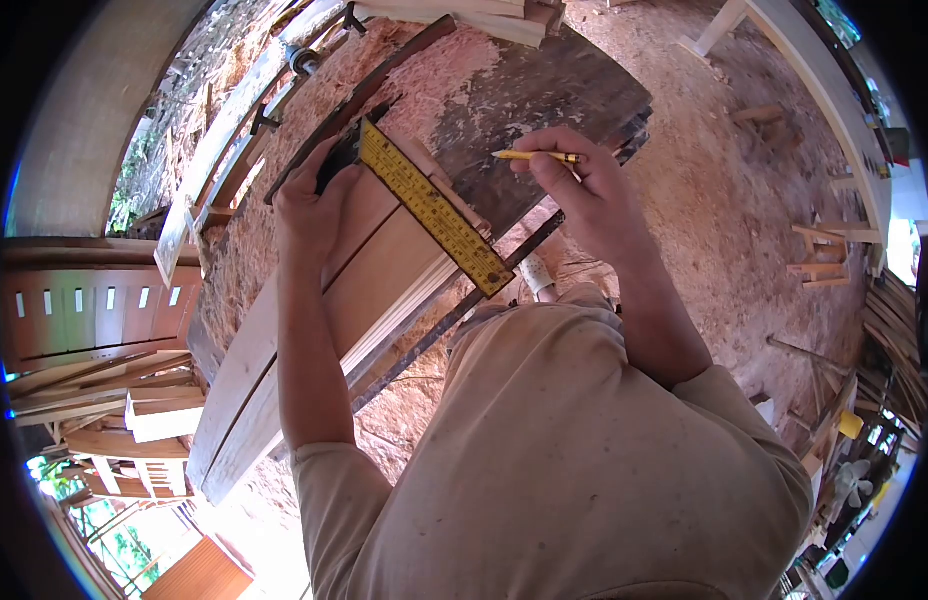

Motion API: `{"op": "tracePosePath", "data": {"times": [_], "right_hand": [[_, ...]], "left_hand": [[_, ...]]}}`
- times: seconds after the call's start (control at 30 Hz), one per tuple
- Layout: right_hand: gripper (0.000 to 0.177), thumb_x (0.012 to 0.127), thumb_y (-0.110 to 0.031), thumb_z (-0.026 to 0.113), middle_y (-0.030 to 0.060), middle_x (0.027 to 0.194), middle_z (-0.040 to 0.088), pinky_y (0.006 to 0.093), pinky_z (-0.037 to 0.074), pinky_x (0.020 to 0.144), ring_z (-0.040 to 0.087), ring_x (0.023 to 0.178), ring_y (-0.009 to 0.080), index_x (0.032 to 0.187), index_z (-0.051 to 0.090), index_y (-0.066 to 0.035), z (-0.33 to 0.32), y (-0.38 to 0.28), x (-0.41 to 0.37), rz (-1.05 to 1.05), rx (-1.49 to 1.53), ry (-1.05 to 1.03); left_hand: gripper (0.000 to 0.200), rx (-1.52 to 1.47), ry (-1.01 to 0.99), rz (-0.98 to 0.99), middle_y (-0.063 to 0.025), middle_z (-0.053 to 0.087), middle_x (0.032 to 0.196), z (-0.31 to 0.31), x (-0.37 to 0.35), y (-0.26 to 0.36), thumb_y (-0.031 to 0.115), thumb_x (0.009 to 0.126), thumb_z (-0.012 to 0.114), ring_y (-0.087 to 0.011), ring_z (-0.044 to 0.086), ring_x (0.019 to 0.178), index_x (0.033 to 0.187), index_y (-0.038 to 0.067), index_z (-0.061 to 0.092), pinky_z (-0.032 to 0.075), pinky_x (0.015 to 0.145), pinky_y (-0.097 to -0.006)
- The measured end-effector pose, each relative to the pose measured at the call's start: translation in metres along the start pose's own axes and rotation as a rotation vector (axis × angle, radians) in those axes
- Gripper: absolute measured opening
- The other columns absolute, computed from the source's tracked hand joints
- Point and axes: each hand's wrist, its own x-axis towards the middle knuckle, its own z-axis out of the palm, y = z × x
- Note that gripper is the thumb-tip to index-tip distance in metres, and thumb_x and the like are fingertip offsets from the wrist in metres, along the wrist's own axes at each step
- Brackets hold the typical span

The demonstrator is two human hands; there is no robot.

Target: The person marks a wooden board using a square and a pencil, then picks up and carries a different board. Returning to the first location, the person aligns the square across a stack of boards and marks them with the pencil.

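A carpenter's square [434, 210] with a yellow marked blade lies across the ends of long wooden boards [384, 265]. My left hand [314, 205] is closed around its dark stock at the far edge, thumb toward the blade. The blade slants from there down toward my body. Held above the bench at the right is a yellow pencil [539, 157], pinched in my right hand [584, 190] with its tip pointing left. The pencil is apart from the boards and the square. Two boards lie side by side with a dark gap between them.
Under the boards is a dark workbench [524, 110] strewn with pink shavings. A metal bar clamp [302, 60] stands beyond its far side. Stacked timber [134, 400] lies at the left, a small wooden stool [822, 255] at the right. Sawdust covers the floor [714, 180].
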Motion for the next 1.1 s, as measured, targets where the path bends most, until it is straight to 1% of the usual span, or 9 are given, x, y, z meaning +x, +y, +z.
{"op": "tracePosePath", "data": {"times": [0.3, 0.47, 0.57, 0.63, 0.67, 0.73, 0.97, 1.03, 1.1], "right_hand": [[0.021, 0.106, -0.014, 0.054, 0.0052, 0.107, 0.067, 0.0252, 0.05, 0.09, 0.064, 0.105, 0.0116, 0.119, 0.063, -0.001, 0.015, 0.002, 0.004, 0.053, 0.066, -0.079], [0.021, 0.101, -0.02, 0.061, 0.0098, 0.092, 0.069, 0.0327, 0.05, 0.07, 0.062, 0.075, 0.0144, 0.111, 0.065, -0.003, 0.035, 0.013, 0.03, -0.148, -0.08, -0.062], [0.022, 0.102, -0.017, 0.06, 0.0084, 0.099, 0.073, 0.0283, 0.052, 0.082, 0.068, 0.092, 0.0128, 0.115, 0.065, 0.001, 0.042, 0.007, 0.053, -0.134, -0.22, -0.124], [0.023, 0.102, -0.018, 0.061, 0.0095, 0.097, 0.073, 0.029, 0.053, 0.08, 0.068, 0.09, 0.0138, 0.115, 0.066, 0.0, 0.049, 0.01, 0.068, -0.126, -0.256, -0.116], [0.024, 0.101, -0.019, 0.062, 0.0107, 0.094, 0.073, 0.0298, 0.053, 0.078, 0.069, 0.088, 0.0149, 0.114, 0.067, 0.0, 0.053, 0.01, 0.074, -0.112, -0.291, -0.107], [0.024, 0.1, -0.02, 0.063, 0.0125, 0.093, 0.073, 0.0306, 0.053, 0.076, 0.07, 0.085, 0.0167, 0.114, 0.067, -0.001, 0.059, 0.01, 0.085, -0.114, -0.336, -0.125], [0.02, 0.095, -0.017, 0.066, 0.0162, 0.092, 0.072, 0.0418, 0.053, 0.077, 0.068, 0.085, 0.0343, 0.109, 0.07, -0.004, 0.073, 0.022, 0.093, -0.494, -0.43, -0.096], [0.019, 0.094, -0.016, 0.066, 0.0161, 0.092, 0.071, 0.0435, 0.052, 0.08, 0.067, 0.088, 0.036, 0.109, 0.07, -0.004, 0.063, 0.015, 0.084, -0.476, -0.497, -0.128], [0.019, 0.093, -0.014, 0.066, 0.016, 0.093, 0.071, 0.0453, 0.051, 0.083, 0.066, 0.09, 0.0376, 0.109, 0.071, -0.005, 0.06, 0.008, 0.077, -0.46, -0.565, -0.155]], "left_hand": [[0.046, 0.041, 0.014, 0.001, -0.0059, 0.076, 0.112, 0.001, 0.0, -0.001, 0.021, 0.087, 0.079, -0.0096, 0.069, 0.099, 0.132, 0.014, 0.069, 0.052, 0.089, -0.0266], [0.046, 0.05, 0.026, 0.019, -0.0083, 0.074, 0.118, 0.004, 0.003, -0.014, 0.02, 0.086, 0.08, -0.0125, 0.069, 0.103, 0.13, 0.013, 0.07, 0.053, 0.09, -0.027], [0.044, 0.036, 0.028, 0.057, -0.0099, 0.073, 0.12, 0.004, 0.005, -0.018, 0.019, 0.086, 0.08, -0.0131, 0.069, 0.103, 0.128, 0.01, 0.071, 0.053, 0.09, -0.027], [0.038, 0.029, 0.067, 0.076, -0.0081, 0.07, 0.129, 0.005, 0.004, -0.017, 0.032, 0.081, 0.082, -0.0265, 0.073, 0.094, 0.077, -0.004, 0.072, 0.056, 0.081, -0.0351], [0.038, 0.028, 0.069, 0.08, -0.0081, 0.07, 0.129, 0.005, 0.005, -0.019, 0.032, 0.081, 0.082, -0.0265, 0.073, 0.094, 0.077, -0.004, 0.072, 0.056, 0.081, -0.0351], [0.044, 0.055, 0.033, 0.079, -0.0118, 0.074, 0.117, 0.006, 0.006, -0.021, 0.018, 0.085, 0.081, -0.0133, 0.07, 0.099, 0.126, 0.007, 0.071, 0.054, 0.088, -0.0281], [0.044, 0.11, 0.027, 0.111, -0.0122, 0.075, 0.112, 0.004, 0.004, -0.016, 0.018, 0.085, 0.081, -0.0103, 0.068, 0.093, 0.126, 0.007, 0.071, 0.053, 0.084, -0.0271], [0.041, 0.036, 0.076, 0.099, -0.0075, 0.07, 0.128, 0.006, 0.003, -0.01, 0.027, 0.081, 0.083, -0.0259, 0.072, 0.089, 0.067, -0.007, 0.066, 0.055, 0.079, -0.0346], [0.03, 0.078, 0.065, 0.117, -0.0099, 0.073, 0.12, 0.006, 0.003, -0.015, 0.023, 0.084, 0.081, -0.0185, 0.07, 0.093, 0.098, 0.001, 0.068, 0.054, 0.082, -0.0311]]}}
